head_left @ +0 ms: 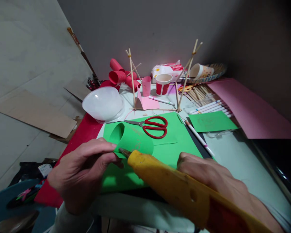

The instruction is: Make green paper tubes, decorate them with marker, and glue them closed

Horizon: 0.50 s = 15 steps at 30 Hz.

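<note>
My left hand (84,171) pinches the near edge of a curled piece of green paper (135,139), which is bent into an open tube. In my right hand (215,178) is a yellow glue gun (165,178), pointing left. Its metal nozzle meets the green paper right beside my left fingertips; whether glue is coming out cannot be seen. Under both hands lies a larger green sheet (184,145). Red-handled scissors (155,127) rest on that sheet just beyond the tube, blades toward the left. The fingers of my right hand are partly hidden behind the glue gun.
Two stick frames (132,77) stand at the back near a paper cup (163,84) and red paper tubes (117,77). A translucent bowl (103,102) sits at left. Markers (210,106), a green card (212,121) and a pink sheet (254,113) lie at right.
</note>
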Tool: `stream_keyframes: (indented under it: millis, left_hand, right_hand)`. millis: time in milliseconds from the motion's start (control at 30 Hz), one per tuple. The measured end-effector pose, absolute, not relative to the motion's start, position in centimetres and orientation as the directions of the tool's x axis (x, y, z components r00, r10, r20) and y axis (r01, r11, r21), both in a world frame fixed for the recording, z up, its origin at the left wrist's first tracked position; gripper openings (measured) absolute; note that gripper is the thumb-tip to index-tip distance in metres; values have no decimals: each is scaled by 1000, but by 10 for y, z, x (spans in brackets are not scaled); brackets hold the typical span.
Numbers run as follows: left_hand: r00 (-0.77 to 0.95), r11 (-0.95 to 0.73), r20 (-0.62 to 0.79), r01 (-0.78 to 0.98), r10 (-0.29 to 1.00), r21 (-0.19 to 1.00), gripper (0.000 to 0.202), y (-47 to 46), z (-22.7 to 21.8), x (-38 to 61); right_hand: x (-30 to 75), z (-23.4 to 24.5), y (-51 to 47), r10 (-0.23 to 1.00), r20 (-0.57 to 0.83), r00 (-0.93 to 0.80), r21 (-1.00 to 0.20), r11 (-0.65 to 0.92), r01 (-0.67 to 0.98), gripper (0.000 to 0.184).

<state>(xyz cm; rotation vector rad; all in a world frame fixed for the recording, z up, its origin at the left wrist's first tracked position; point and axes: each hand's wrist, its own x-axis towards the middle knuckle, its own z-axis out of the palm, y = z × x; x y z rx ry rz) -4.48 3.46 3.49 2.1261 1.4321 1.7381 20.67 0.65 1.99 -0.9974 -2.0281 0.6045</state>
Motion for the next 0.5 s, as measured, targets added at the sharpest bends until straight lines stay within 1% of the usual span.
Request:
stream_keyframes:
  millis: [100,167,233,333,433,500]
  left_hand:
    - [-55,-580,761,612,647,537,14,34,34,-46]
    - [-67,-580,766,613,639,537,14,34,33,-47]
    - [-60,-584,764,607,642,539,15,35,33,-46]
    - [-34,-606,767,591,641,533,13,36,34,-46]
    - [-35,-606,769,593,638,530,11,37,33,-46]
    - [-56,-596,764,591,642,544,16,37,32,-45]
  right_hand:
    - [203,18,7,805,473,-358,-712,589,382,45]
    - [202,18,8,796,472,-380,-710,598,372,47]
    - [202,19,9,792,445,-417,-699,599,392,42]
    - [204,19,7,808,443,-389,-693,584,423,35]
    - [205,18,4,815,450,-365,-708,575,410,39]
    - [206,16,4,819,448,-360,-726,568,387,41]
